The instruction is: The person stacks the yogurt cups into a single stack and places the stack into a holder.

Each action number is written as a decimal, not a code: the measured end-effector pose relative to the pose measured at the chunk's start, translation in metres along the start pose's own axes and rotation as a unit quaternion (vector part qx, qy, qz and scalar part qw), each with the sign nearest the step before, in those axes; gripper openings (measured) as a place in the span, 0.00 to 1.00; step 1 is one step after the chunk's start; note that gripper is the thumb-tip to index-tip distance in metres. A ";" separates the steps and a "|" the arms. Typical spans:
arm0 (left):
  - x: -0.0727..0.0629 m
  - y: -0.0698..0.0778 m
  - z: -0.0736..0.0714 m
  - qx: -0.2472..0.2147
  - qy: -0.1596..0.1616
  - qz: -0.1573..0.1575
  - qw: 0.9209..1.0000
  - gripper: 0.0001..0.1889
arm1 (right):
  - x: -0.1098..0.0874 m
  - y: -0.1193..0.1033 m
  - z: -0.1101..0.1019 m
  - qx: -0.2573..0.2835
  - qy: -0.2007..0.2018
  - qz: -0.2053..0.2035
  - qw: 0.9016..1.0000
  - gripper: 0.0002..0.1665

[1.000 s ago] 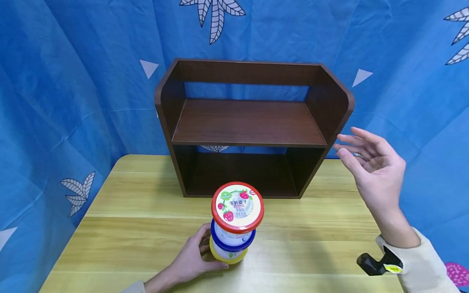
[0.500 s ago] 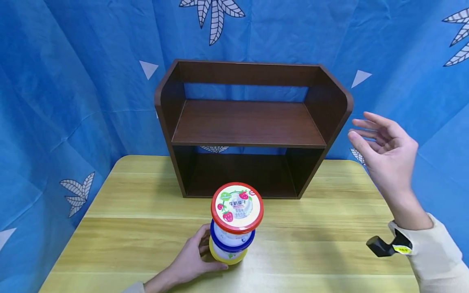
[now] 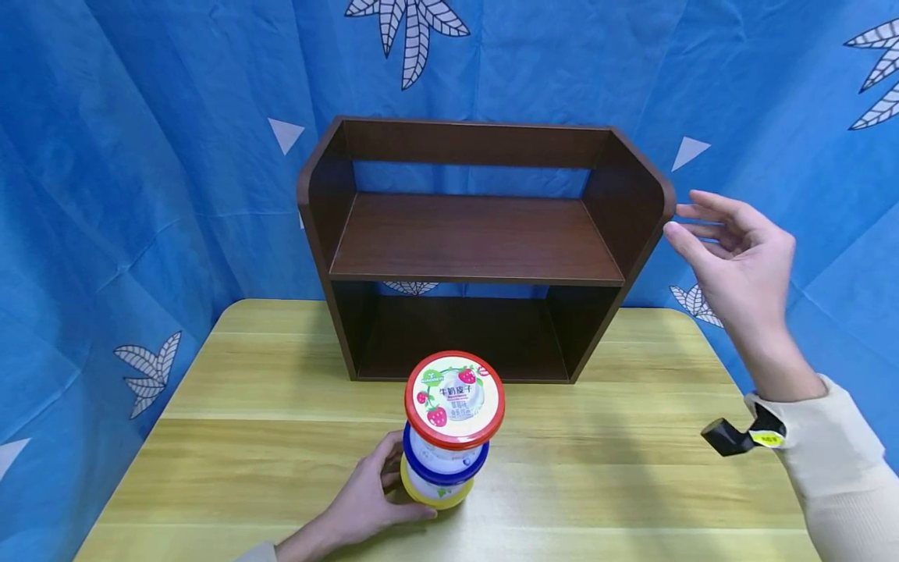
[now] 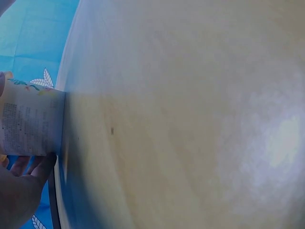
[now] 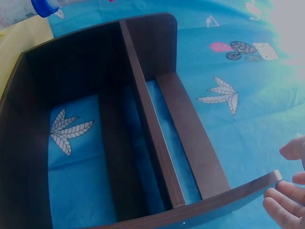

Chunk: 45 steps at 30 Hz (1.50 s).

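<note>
Three round tubs stand stacked on the table in the head view. A red-lidded tub with strawberries printed on its lid is on top, a blue-lidded tub is in the middle, and a yellow-lidded tub is lowest. My left hand grips the lowest tub from the left, thumb in front and fingers partly hidden behind. White printed tub wall shows beside those fingers in the left wrist view. Raised at the right, my right hand holds nothing, fingers loosely bent, fingertips near the side panel of the brown shelf.
Behind the stack, the two-level shelf stands at the back of the table, with bare boards. A blue patterned curtain hangs behind and around. A black device is strapped at the right wrist over a pale sleeve.
My right hand has risen and shifted right overall, drifting slightly left in the last half second. The left hand and the tubs have stayed in place.
</note>
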<state>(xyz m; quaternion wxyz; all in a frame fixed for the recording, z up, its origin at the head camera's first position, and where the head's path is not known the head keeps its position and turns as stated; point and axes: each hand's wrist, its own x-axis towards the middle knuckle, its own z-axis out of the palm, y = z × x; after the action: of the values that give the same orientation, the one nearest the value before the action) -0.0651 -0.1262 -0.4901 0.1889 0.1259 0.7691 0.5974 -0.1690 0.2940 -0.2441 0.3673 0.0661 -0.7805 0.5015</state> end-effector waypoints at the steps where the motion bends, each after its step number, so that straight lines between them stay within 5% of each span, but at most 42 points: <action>1: 0.000 0.000 0.000 0.002 0.000 -0.001 1.000 0.49 | 0.001 0.000 0.001 0.001 0.001 0.002 1.000 0.25; 15: 0.000 -0.001 0.000 -0.001 0.001 0.004 1.000 0.48 | 0.013 0.003 0.007 -0.005 -0.003 0.036 0.999 0.23; 45: 0.001 0.000 0.001 -0.006 0.002 0.000 1.000 0.48 | 0.021 0.005 0.015 -0.012 0.025 0.041 0.999 0.21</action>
<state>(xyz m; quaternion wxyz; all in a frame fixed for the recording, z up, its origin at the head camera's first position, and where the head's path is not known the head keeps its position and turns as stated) -0.0654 -0.1251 -0.4902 0.1882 0.1237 0.7660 0.6021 -0.1941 0.2900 -0.2376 0.3666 0.0174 -0.7791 0.5082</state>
